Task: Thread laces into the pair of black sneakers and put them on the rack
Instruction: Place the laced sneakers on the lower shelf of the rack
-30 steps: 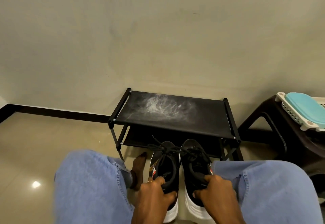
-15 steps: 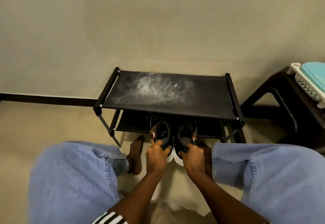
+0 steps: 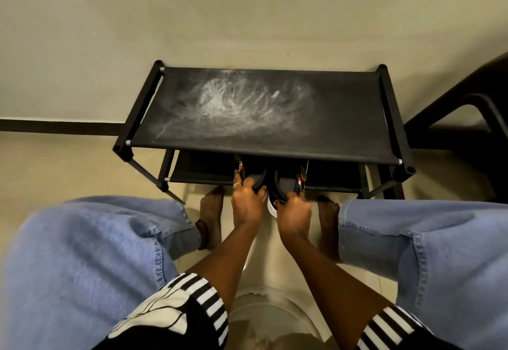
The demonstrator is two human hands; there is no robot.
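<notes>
The left hand [image 3: 246, 203] is gripping the heel of the left sneaker [image 3: 254, 177], fingers curled round its collar. The right hand [image 3: 293, 210] is gripping the right sneaker [image 3: 286, 182] the same way. Both sneakers are sitting side by side on the lower shelf [image 3: 203, 171] of the rack [image 3: 343, 118], toes hidden under the dusty top shelf, heels near.

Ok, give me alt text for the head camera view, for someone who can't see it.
A seated person's left hand and right hand each grip the heel of a black sneaker, sliding the pair onto the lower shelf of a black shoe rack against a wall. Its dusty top shelf holds nothing.
</notes>
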